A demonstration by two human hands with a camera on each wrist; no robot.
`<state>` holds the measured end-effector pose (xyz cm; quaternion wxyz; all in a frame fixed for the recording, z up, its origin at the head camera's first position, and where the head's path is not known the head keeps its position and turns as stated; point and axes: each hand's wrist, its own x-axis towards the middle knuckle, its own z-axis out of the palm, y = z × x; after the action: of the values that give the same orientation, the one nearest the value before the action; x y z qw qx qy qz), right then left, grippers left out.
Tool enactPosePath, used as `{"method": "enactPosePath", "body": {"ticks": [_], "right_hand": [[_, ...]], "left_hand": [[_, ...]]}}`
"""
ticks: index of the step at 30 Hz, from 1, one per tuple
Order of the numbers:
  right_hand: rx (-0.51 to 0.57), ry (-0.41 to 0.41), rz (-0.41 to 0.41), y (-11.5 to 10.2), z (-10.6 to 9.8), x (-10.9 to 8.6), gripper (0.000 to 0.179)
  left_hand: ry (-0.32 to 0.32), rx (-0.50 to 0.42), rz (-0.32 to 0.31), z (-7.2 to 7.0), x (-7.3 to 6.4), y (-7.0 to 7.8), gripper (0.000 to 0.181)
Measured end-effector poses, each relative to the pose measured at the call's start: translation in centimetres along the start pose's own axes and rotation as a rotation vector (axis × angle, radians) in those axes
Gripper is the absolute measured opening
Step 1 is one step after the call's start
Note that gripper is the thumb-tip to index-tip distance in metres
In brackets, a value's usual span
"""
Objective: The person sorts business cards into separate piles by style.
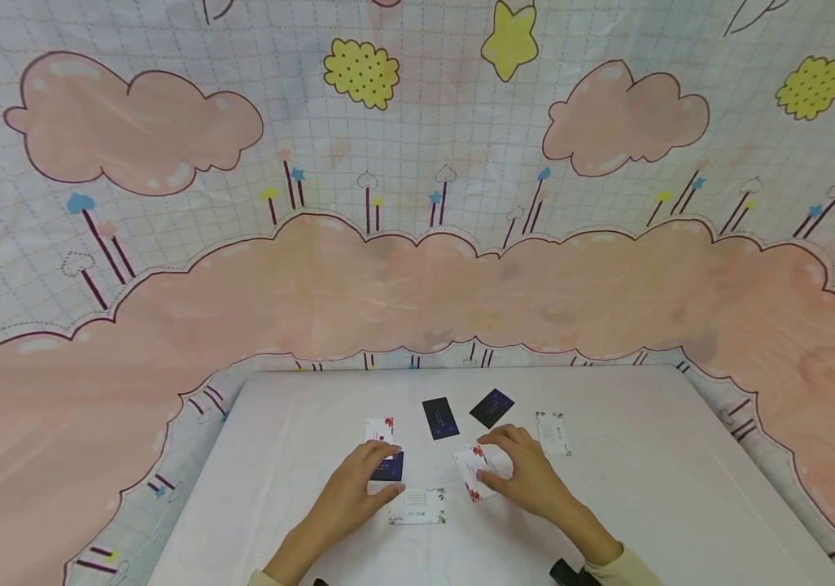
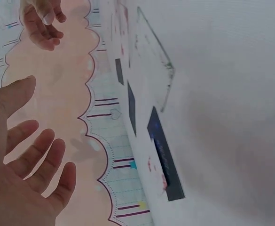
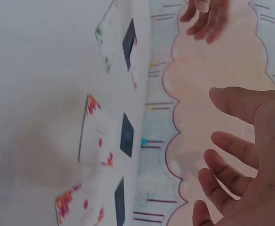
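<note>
Table (image 1: 242,521) is white, and the flowered card (image 1: 469,472) on it lies just under the right hand (image 1: 531,476), whose thumb and forefinger reach over it from the right. So the right is clearly the nearer hand; the left hand (image 1: 355,480) is off to the card's left, with the leafy card (image 1: 417,506) partly between and a bit closer to the body.

Can't really call the flowered card's long axis since the fingers cover part of it, but its bare left edge leans, so it isn't square to the table. Leafy one's easy: long axis side to side, just by the left thumb.

Both hands are empty, fingers loose and spread, nothing gripped; wrist views show a gap down to the table. In the head view the left fingers overlap a navy card (image 1: 391,470), which partly covers a red-cornered card (image 1: 379,428). Imo that lean is what matters: a right-hand pinch would come in across it.
</note>
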<state>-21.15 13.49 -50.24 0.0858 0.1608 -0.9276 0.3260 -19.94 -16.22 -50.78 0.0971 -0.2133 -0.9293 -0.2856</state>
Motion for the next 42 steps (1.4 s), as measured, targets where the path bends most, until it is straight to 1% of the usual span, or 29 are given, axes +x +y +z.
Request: {"method": "enactPosePath", "body": {"ticks": [5, 9, 12, 15, 17, 22, 27, 32, 37, 42], "right_hand": [[-0.024, 0.044, 0.007, 0.8, -1.9, 0.1, 0.041], [-0.033, 0.07, -0.002, 1.6, -3.0, 0.2, 0.041], [-0.03, 0.079, -0.007, 2.4, -3.6, 0.3, 0.042], [-0.014, 0.082, -0.004, 3.2, -4.2, 0.6, 0.043], [0.002, 0.084, 0.003, 3.8, -4.7, 0.8, 0.043], [0.023, 0.091, 0.028, 5.6, -6.1, 1.1, 0.042], [0.013, 0.088, 0.053, 7.3, -7.2, 1.4, 0.042], [-0.006, 0.103, 0.051, 9.1, -7.9, 1.9, 0.042], [-0.008, 0.106, 0.064, 10.8, -8.0, 2.0, 0.041], [0.009, 0.089, 0.104, 12.1, -7.9, 2.3, 0.042]], "left_hand": [[0.036, -0.04, 0.016, -0.1, 1.2, 0.9, 0.051], [0.042, -0.08, 0.039, 0.1, 2.1, 1.8, 0.051], [0.057, -0.107, 0.058, 0.5, 2.9, 2.4, 0.051], [0.091, -0.125, 0.064, 1.1, 3.6, 3.0, 0.05], [0.11, -0.151, 0.047, 1.5, 4.2, 3.5, 0.05], [0.129, -0.2, 0.033, 2.9, 5.5, 5.1, 0.048], [0.14, -0.22, 0.033, 4.6, 6.9, 6.7, 0.047], [0.142, -0.244, 0.033, 6.4, 8.2, 8.4, 0.047], [0.162, -0.212, 0.065, 8.3, 9.7, 10.0, 0.046], [0.164, -0.182, 0.068, 10.3, 11.2, 11.1, 0.045]]}}
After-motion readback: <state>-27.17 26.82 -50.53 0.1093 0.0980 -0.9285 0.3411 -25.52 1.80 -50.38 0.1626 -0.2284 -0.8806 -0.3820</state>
